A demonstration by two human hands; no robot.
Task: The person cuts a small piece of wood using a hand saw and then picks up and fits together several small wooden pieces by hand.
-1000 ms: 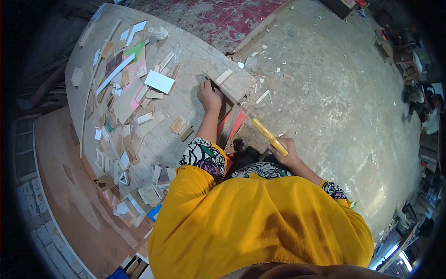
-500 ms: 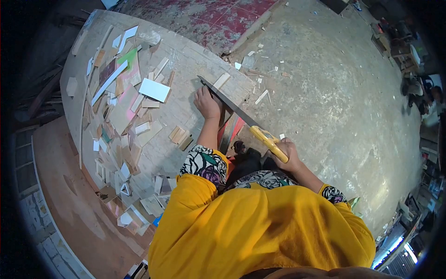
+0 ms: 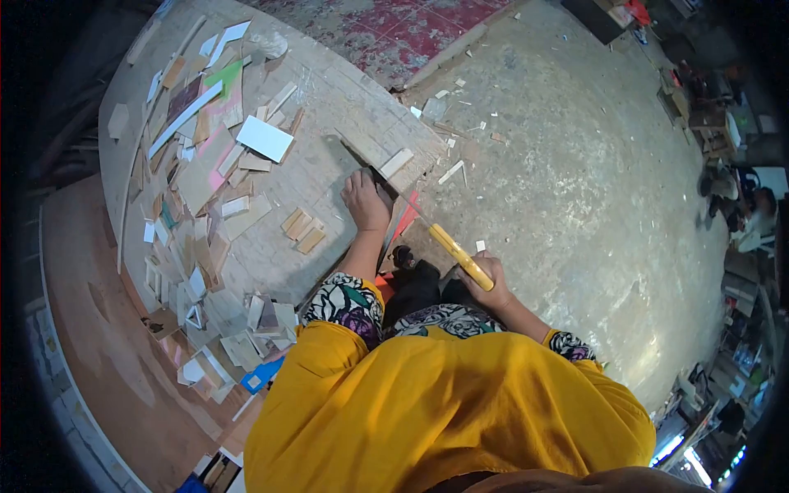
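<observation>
A handsaw with a yellow handle (image 3: 460,255) is gripped in my right hand (image 3: 486,279), fingers wrapped round the rear of the handle. Its thin blade (image 3: 359,154) slants up and left across the table's corner, seen nearly edge-on. Just left of the blade, my left hand (image 3: 366,201) presses down at the table edge, fingers closed. A pale wooden strip (image 3: 397,163) sticks out on the blade's far side, in line with that hand, whose fingers hide the other end. The worktable (image 3: 320,185) lies beneath them.
Wood and board offcuts crowd the table's left side, including a white rectangular piece (image 3: 265,139) and small wooden blocks (image 3: 303,228). Scraps lie on the concrete floor (image 3: 567,181) at right. Other people (image 3: 760,214) sit at the far right edge, near cluttered shelves.
My right hand has drawn the saw handle back toward my body and slightly left. The blade now appears more edge-on. My left hand stays in place at the strip while the view shifts a little.
</observation>
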